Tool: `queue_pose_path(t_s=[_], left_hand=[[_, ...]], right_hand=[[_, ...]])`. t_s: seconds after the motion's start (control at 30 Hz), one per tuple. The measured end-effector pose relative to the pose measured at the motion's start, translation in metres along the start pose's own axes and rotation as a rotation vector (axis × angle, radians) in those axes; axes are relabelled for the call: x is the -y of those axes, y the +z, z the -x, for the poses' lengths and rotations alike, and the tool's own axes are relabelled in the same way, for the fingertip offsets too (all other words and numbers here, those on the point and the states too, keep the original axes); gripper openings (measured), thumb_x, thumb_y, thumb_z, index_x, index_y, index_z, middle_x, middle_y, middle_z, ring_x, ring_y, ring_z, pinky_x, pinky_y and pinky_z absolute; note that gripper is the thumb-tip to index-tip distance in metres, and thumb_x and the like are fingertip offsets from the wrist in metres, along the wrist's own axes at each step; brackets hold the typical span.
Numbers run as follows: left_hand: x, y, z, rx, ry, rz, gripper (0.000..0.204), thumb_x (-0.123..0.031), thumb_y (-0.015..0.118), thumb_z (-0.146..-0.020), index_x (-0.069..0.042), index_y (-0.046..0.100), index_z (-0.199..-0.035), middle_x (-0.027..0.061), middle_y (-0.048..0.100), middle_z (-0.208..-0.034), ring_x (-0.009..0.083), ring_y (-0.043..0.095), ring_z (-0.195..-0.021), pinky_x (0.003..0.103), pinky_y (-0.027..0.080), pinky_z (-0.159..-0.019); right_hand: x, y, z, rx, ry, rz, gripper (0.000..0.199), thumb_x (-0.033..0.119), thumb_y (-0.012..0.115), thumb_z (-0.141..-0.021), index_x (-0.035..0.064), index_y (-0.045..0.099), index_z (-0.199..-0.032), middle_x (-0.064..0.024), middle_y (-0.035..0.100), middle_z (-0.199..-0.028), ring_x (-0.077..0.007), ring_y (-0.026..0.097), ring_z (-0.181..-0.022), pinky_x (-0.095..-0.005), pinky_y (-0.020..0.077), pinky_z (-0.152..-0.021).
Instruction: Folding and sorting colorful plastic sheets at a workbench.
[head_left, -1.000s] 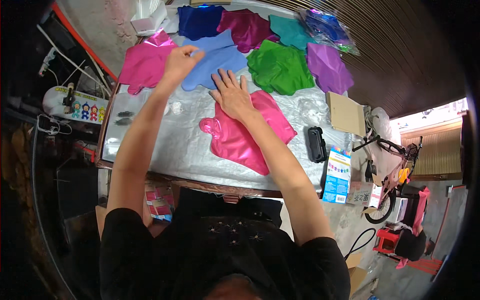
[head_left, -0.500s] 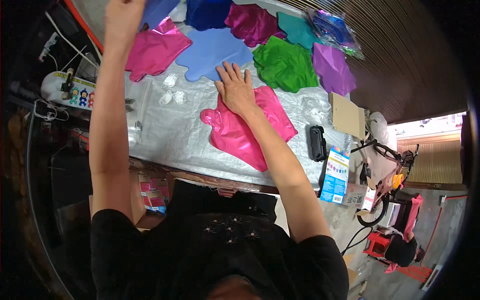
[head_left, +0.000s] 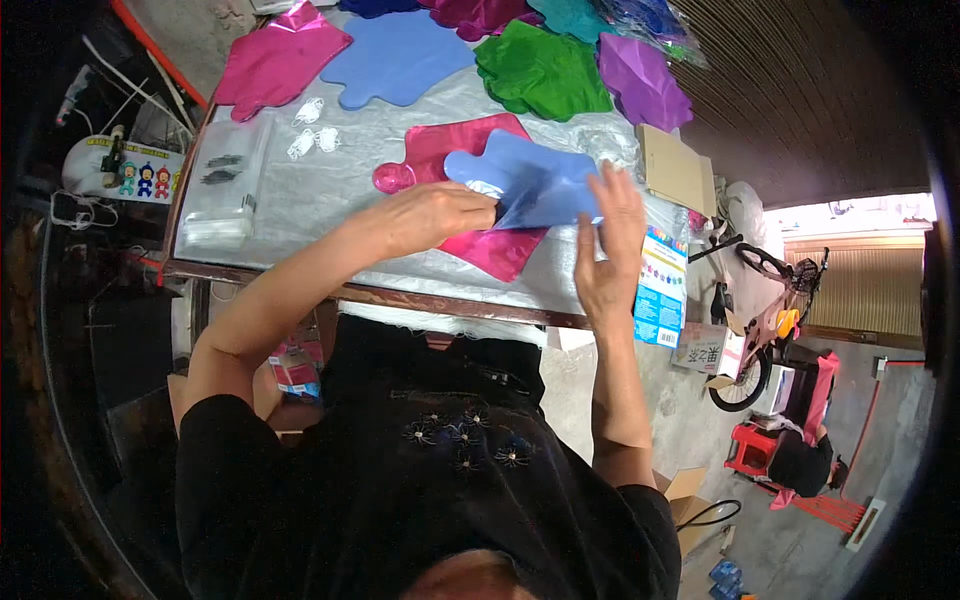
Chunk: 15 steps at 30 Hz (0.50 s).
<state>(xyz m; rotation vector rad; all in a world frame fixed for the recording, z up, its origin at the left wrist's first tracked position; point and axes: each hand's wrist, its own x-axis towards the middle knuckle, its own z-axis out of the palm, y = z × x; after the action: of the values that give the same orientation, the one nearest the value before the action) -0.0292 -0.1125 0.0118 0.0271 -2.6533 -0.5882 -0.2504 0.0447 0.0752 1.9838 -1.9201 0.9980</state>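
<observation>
Your left hand (head_left: 435,215) has its grip closed on the near edge of a blue hand-shaped foil balloon (head_left: 530,185), pinching it between thumb and fingers. Your right hand (head_left: 610,250) stands upright with fingers spread, its grip open, fingertips touching the balloon's right edge. The balloon is held just above one pink foil balloon (head_left: 470,200) lying flat on the silver-covered tabletop (head_left: 300,200). Both forearms reach forward, elbows bent. Farther off lie one blue (head_left: 395,60), one magenta (head_left: 280,60), one green (head_left: 540,70) and one purple balloon (head_left: 640,80).
</observation>
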Motion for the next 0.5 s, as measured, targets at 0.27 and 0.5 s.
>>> queue_pose_path(t_s=[0.27, 0.5], left_hand=[[-0.001, -0.035, 0.046, -0.119, -0.255, 0.061, 0.048, -0.009, 0.067, -0.087, -0.006, 0.06, -0.134, 0.0152, 0.061, -0.138, 0.034, 0.051, -0.138, 0.045, 0.044, -0.111], [0.013, -0.041, 0.063, -0.119, -0.481, 0.017, 0.066, -0.01, 0.066, -0.083, -0.008, 0.05, -0.147, 0.0176, 0.054, -0.145, 0.0338, 0.046, -0.14, 0.047, 0.034, -0.116]], right_hand=[[-0.029, 0.043, 0.045, 0.403, 0.162, 0.081, 0.069, 0.02, 0.071, -0.093, 0.0082, 0.042, -0.155, -0.0184, 0.026, -0.166, -0.0412, 0.024, -0.153, -0.0616, 0.0158, -0.122], [-0.018, 0.022, 0.026, 0.35, 0.15, -0.052, 0.088, 0.023, 0.079, -0.084, 0.0082, 0.035, -0.158, -0.0196, 0.033, -0.162, -0.0394, 0.029, -0.15, -0.0573, 0.0199, -0.122]])
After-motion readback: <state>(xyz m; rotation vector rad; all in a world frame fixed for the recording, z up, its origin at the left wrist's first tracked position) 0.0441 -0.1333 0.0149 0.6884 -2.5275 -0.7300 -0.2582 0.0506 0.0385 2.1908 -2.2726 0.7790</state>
